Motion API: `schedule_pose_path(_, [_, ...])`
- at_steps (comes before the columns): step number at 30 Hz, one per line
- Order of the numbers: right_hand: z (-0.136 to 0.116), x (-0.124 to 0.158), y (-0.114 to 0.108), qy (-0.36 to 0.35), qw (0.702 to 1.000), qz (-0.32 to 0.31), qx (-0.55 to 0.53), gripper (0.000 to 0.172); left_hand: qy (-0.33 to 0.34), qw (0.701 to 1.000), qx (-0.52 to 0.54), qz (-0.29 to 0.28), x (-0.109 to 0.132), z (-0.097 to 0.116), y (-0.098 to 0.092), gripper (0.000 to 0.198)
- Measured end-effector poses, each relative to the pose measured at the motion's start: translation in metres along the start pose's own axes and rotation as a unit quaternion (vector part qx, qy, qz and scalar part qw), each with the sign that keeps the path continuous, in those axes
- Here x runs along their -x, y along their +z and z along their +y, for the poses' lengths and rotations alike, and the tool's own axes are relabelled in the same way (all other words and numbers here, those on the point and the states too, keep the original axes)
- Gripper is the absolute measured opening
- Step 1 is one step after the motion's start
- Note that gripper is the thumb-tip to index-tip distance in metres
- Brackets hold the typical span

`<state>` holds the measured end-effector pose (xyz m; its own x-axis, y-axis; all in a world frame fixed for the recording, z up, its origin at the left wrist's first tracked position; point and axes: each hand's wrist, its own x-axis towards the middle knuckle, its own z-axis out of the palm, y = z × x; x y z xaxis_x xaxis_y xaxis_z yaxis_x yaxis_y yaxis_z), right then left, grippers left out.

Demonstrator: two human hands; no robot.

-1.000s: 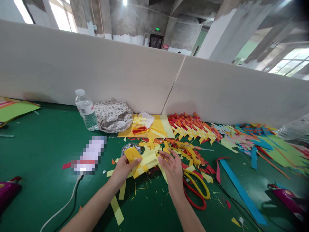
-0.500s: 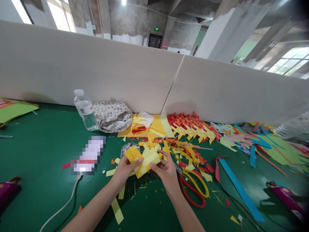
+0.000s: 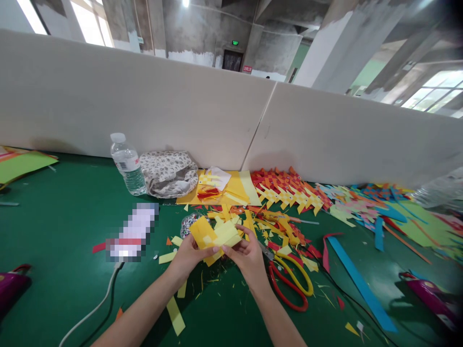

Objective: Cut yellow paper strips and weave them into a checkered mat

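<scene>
One folded-looking yellow paper piece [image 3: 226,233] just below frame center, left hand [image 3: 188,255] pinching its left side, right hand [image 3: 249,255] clamped on right side. Scissors [image 3: 274,257] just chilling lower frame, right of center.

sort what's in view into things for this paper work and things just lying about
Likely for the work:
yellow paper piece, held in left hand and right hand
pale yellow strip
scissors
yellow glue gun

Probably just lying about:
water bottle
patterned cloth bundle
white cable
</scene>
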<state>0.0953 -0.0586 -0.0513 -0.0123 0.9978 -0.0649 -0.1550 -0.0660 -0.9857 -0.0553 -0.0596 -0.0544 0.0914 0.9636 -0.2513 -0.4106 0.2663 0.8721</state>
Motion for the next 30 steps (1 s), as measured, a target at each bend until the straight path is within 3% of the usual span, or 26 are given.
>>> schedule_pose_path(7, [0.0019, -0.0014, 0.0006, -0.005, 1.0, 0.008, 0.001, 0.064, 0.032, 0.999, -0.002, -0.034, -0.0044, -0.0103, -0.0049, 0.046])
schedule_pose_path(30, [-0.0027, 0.0033, 0.001, -0.029, 0.998, 0.046, 0.033, 0.056, 0.049, 0.997, -0.05, -0.029, -0.004, -0.009, -0.0057, 0.047])
